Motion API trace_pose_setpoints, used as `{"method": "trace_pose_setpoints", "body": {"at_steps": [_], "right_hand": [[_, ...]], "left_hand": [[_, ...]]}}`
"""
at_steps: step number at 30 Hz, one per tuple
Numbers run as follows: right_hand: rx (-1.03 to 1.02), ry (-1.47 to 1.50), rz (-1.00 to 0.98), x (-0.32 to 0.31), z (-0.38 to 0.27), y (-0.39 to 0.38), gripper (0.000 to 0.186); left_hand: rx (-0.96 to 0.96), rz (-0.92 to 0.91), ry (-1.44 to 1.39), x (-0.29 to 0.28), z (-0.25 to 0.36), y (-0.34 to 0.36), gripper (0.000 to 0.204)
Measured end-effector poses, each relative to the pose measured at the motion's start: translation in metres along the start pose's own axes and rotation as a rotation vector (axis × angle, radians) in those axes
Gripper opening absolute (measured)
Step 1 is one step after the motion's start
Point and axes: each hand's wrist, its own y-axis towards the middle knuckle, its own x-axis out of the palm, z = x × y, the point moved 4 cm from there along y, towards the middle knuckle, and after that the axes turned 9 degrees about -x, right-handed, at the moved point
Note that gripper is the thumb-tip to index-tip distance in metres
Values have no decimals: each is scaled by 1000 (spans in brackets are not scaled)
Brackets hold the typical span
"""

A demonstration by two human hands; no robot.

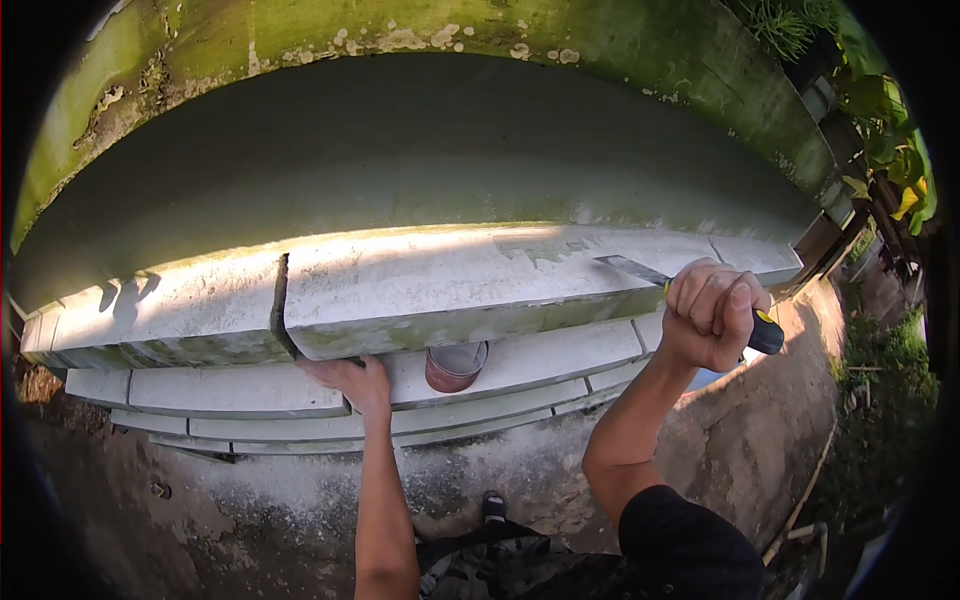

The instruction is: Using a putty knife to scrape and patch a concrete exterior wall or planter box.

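Scraper (655, 277): flat steel blade with a yellow-and-black handle, held low over the top course of white blocks at the right end of the wall. Blade tip lies on or just above the top face of the long block (470, 285); contact cannot be told for certain. The shallow angle suits working along the block's surface rather than digging into it.

Right hand (712, 312): grip clenched in a full fist around the scraper handle, knuckles up, the black butt of the handle showing past the little finger. The fist hold, judged from the bent elbow, lends force along the blade.

Left hand (350, 382): grip released, fingers spread flat and holding nothing, pressed against the lower front edge of the long block where it overhangs the course beneath. Placement reads as bracing, either to steady the block or the body.

Joint gap (279, 305): dark vertical slot between the long block and its left neighbour (170, 310), open and unfilled, just above the left hand.

Small pot (455, 366): reddish-brown, round, open-topped, standing on the stepped course below the long block, between the two hands and within reach of either. Contents cannot be made out.

Back wall (420, 140): rendered grey surface in shade, with a mossy green band along its top.

Ground (300, 500): bare concrete, dusted white at the foot of the blocks.
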Motion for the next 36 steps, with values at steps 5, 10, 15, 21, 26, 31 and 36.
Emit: {"method": "trace_pose_setpoints", "body": {"at_steps": [5, 10, 15, 21, 26, 31, 36], "right_hand": [[158, -296, 263, 1, 50, -19, 40], [34, -155, 121, -13, 12, -2, 36], [20, -174, 113, -20, 10, -2, 38], [108, -265, 197, -24, 24, -8, 40], [45, -155, 97, -23, 21, -5, 40], [40, 29, 108, -36, -1, 5, 43], [126, -189, 173, -34, 31, -10, 33]], "left_hand": [[-9, -59, 35, 8, -16, 1, 100], [-3, -58, -31, 14, -17, -1, 102], [-12, -37, -39, 5, -18, 4, 103], [1, -18, -112, 3, -13, 2, 102], [5, -24, -98, 7, -9, -1, 100], [-22, -31, -68, 8, -18, 0, 98], [22, 23, -40, -2, -11, 1, 96]]}}
